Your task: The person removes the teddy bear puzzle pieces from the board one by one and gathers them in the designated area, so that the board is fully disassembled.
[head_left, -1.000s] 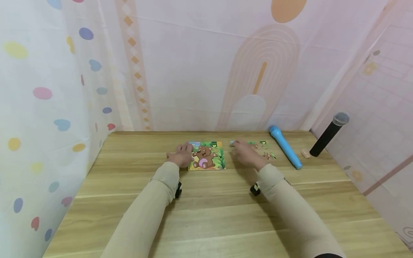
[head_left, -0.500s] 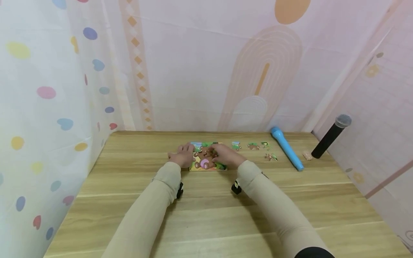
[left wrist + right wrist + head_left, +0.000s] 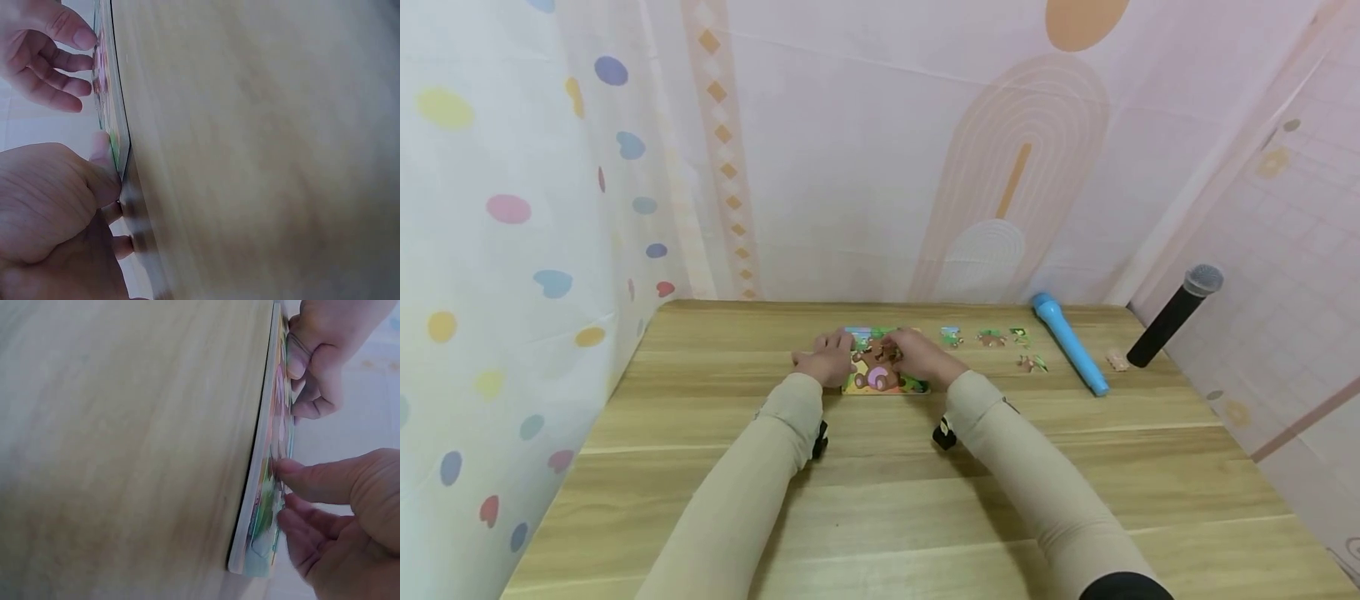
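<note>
A jigsaw puzzle (image 3: pixel 877 379) with a brown bear picture lies flat on the wooden table in a thin board. My left hand (image 3: pixel 829 358) grips its left edge, the thumb (image 3: pixel 107 187) at the corner and a finger over the top. My right hand (image 3: pixel 922 357) is on the puzzle's upper right part. In the right wrist view, the thumb (image 3: pixel 299 474) and bent fingertips touch the picture a little apart. Whether a piece is pinched there is hidden. A puzzle piece (image 3: pixel 951 337) lies just right of the puzzle, beyond my right hand.
More loose pieces (image 3: pixel 992 338) lie further right on the table (image 3: pixel 865 508). A blue toy microphone (image 3: pixel 1071 346) lies beyond them. A black microphone (image 3: pixel 1168 325) stands at the right, beside a small beige item (image 3: pixel 1117 360). A patterned curtain (image 3: pixel 842 167) hangs behind the table.
My right hand has moved left from the loose pieces onto the puzzle, and has barely shifted over the last half second. The left hand keeps its place at the puzzle's edge.
</note>
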Demonstrator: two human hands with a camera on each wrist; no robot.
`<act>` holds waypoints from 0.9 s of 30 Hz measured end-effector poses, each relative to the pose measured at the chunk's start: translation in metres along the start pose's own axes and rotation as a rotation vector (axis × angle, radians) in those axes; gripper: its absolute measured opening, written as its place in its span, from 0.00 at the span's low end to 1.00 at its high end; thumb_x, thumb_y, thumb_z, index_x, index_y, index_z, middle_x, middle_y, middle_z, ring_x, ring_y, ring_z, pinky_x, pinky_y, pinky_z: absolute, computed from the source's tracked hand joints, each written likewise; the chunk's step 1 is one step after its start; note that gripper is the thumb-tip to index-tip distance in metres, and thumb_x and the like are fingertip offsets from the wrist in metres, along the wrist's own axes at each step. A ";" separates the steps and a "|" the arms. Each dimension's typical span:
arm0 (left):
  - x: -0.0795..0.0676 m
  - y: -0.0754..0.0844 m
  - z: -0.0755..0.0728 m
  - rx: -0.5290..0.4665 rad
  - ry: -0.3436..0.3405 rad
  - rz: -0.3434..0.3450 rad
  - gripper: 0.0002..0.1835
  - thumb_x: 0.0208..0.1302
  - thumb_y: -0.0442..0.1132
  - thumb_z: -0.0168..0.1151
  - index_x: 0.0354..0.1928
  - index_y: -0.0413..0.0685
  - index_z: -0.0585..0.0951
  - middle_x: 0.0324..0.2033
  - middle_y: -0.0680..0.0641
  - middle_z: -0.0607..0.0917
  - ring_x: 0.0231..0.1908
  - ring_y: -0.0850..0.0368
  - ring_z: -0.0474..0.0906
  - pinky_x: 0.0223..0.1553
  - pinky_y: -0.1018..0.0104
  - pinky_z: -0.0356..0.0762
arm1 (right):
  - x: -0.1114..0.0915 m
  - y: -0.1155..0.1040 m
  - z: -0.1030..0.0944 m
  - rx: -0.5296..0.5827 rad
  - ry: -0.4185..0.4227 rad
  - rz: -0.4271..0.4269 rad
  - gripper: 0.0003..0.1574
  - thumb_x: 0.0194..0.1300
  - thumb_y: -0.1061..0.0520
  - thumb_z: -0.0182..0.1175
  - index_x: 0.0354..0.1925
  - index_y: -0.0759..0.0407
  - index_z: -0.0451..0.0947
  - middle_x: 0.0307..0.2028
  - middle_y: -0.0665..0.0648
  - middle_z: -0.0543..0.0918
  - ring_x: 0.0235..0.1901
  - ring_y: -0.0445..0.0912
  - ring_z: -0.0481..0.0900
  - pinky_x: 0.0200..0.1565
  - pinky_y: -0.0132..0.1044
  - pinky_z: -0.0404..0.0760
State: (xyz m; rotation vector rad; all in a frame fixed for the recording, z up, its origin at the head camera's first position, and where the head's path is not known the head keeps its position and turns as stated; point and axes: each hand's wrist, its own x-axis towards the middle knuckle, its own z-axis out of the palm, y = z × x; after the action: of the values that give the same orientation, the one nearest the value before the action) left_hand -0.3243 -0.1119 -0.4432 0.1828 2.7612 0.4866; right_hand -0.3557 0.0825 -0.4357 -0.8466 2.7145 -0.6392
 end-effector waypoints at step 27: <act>0.000 0.002 -0.002 0.008 -0.001 0.003 0.23 0.81 0.46 0.48 0.71 0.49 0.61 0.81 0.43 0.40 0.79 0.40 0.36 0.63 0.19 0.46 | -0.002 0.009 -0.001 -0.004 0.043 -0.043 0.27 0.67 0.72 0.62 0.63 0.71 0.73 0.58 0.66 0.79 0.57 0.56 0.78 0.58 0.46 0.79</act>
State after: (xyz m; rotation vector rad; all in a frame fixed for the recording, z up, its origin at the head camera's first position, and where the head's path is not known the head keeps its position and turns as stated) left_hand -0.3249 -0.1105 -0.4412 0.1886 2.7627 0.4768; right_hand -0.3584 0.0905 -0.4390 -0.9046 2.7435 -0.6685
